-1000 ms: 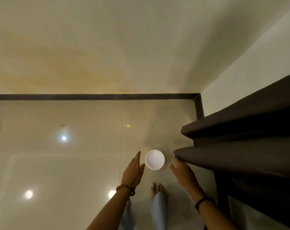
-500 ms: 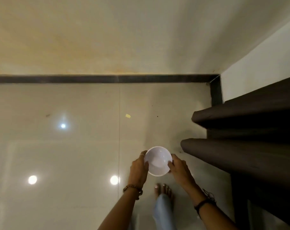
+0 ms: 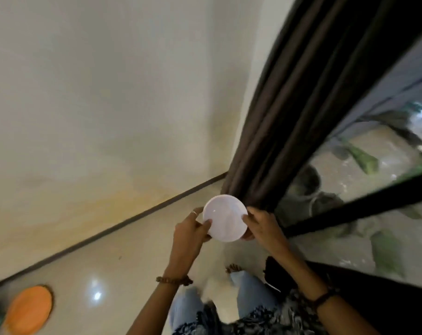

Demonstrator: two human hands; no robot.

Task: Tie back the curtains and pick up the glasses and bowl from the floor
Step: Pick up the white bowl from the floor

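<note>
Far left on the floor [image 3: 137, 269] there's an orange round thing [image 3: 27, 310], maybe a mat or plate, too blurry to call. Moving right, the left hand [image 3: 189, 229] is curled onto the near-left rim of the white bowl [image 3: 225, 217], thumb over the edge. The bowl is up off the floor at about waist height, right in front of the dark curtain [image 3: 284, 112], and it looks empty inside. The right hand [image 3: 262, 224] pinches the opposite rim, fingers wrapped under it. So the bowl part of the job looks done, I'd say. The curtain hangs straight down in loose folds beside the window [image 3: 364, 180] with no tie that I can spot, so that seems left to do. No glasses anywhere in view, so can't say where those stand.
</note>
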